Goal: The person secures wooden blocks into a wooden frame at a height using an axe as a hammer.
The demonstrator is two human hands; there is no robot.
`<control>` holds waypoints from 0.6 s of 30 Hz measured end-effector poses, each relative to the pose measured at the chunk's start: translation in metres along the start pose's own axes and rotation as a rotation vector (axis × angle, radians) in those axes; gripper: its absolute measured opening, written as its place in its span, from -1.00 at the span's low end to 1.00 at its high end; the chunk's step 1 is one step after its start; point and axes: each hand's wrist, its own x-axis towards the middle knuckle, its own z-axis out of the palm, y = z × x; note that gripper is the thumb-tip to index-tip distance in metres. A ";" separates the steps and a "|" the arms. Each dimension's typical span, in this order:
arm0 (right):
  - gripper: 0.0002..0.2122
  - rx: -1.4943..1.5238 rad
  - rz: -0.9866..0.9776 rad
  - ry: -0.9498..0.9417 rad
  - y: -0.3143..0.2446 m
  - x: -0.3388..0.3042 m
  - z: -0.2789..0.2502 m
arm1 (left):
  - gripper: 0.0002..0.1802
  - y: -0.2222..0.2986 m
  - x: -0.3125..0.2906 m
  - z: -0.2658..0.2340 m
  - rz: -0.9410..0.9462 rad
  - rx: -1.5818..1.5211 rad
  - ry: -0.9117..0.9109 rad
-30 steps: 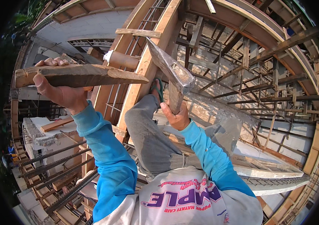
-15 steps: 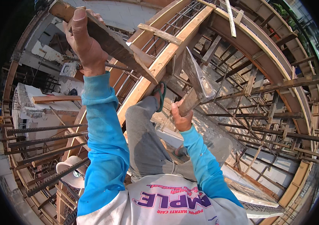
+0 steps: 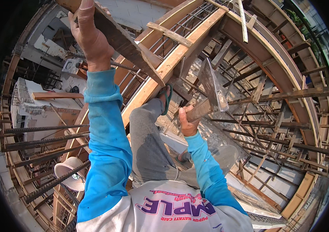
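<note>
My left hand (image 3: 93, 44) is raised at the upper left, closed around the upper part of a dark, worn wooden board (image 3: 127, 48). The board slants down to the right, its lower end at the pale timber edge (image 3: 146, 92) of a formwork trough. My right hand (image 3: 188, 124), in front of my lap, grips a short wooden piece (image 3: 200, 110) with the thumb up along its near end. Close to that piece's far end is a grey, pointed, wedge-shaped panel (image 3: 213, 86); whether the two are joined I cannot tell.
Steel bars (image 3: 48, 145) jut in from the left beside a pale round vessel or hat (image 3: 70, 173). A curved timber form (image 3: 276, 63) sweeps round the right, above many props and crossbars (image 3: 272, 135). My foot in a green flip-flop (image 3: 167, 101) is by the trough.
My right hand has tilted the wooden piece rightward, and the grey panel has shifted right and down. My left hand stays on the board, slightly higher in view.
</note>
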 end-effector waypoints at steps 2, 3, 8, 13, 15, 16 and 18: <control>-0.69 -0.198 0.411 -0.165 0.049 -0.017 -0.002 | -0.54 -0.003 0.002 0.001 -0.005 0.028 0.029; -0.70 -0.296 0.612 -0.249 0.073 -0.023 -0.005 | -0.54 -0.004 0.002 0.001 -0.002 0.041 0.045; -0.68 -0.408 0.439 -0.283 0.054 -0.003 -0.012 | -0.54 -0.003 0.001 -0.006 -0.027 -0.039 -0.027; -0.65 -0.242 0.153 -0.095 -0.025 0.003 0.001 | -0.55 -0.005 0.000 0.002 0.013 -0.016 -0.051; -0.64 -0.056 0.072 0.016 -0.012 -0.003 0.007 | -0.54 -0.005 0.004 0.003 0.015 -0.017 -0.044; -0.68 -0.095 0.020 0.067 0.033 -0.013 0.006 | -0.54 -0.007 0.006 0.005 0.005 -0.017 -0.035; -0.72 -0.401 0.391 -0.124 0.101 -0.028 -0.007 | -0.54 -0.010 0.009 0.004 -0.004 -0.009 -0.010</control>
